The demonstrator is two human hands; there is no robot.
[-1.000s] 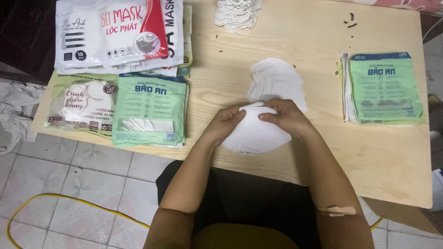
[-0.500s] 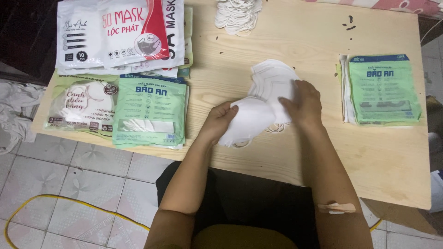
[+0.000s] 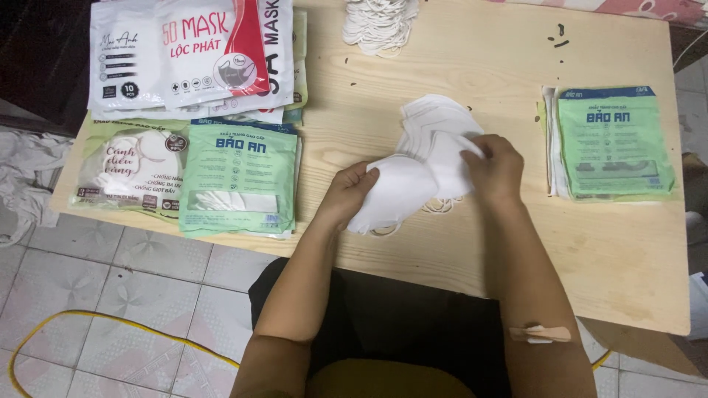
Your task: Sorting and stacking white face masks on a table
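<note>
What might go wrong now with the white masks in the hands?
The masks are fanned out between the left hand and right hand, so some may slip out. Ear loops hang below and might tangle. The green packets lie at the table edge and may get knocked off.

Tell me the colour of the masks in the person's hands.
Plain white masks, held by the left hand and right hand; the head view shows it.

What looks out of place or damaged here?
Nothing spilled or torn. The white masks lie fanned unevenly, and the green packets at the table edge overhang it slightly. Dark marks spot the far corner.
</note>
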